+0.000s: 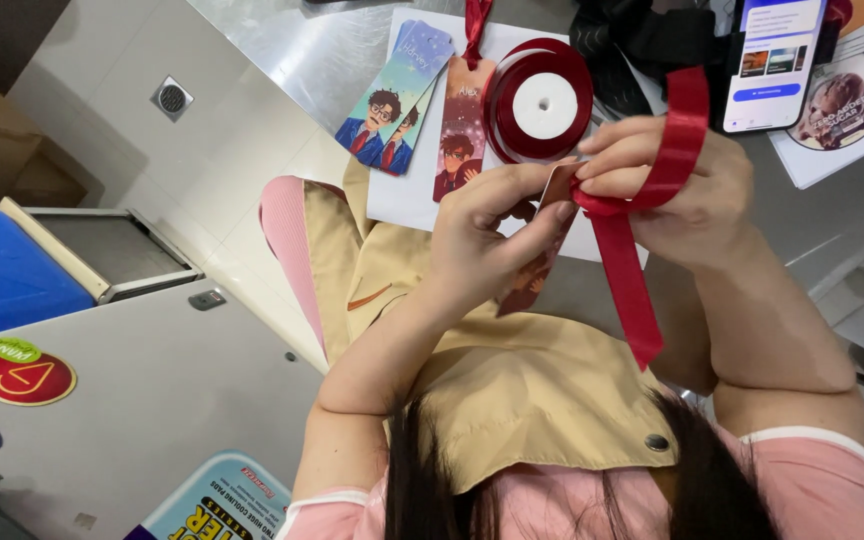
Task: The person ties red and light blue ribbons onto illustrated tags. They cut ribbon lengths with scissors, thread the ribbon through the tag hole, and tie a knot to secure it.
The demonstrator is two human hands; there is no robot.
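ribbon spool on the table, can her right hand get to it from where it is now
Probably yes, but not freely: the ribbon spool sits just beyond the right hand with nothing between them, yet that hand's fingers are busy pinching the red ribbon.

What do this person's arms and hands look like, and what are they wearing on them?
Both arms are bare from the upper arm down. Short pink sleeves with a white band at the hem cover only the upper arms. The left hand and right hand wear no gloves; no rings, watch or bracelet show. A tan apron covers the front of the body.
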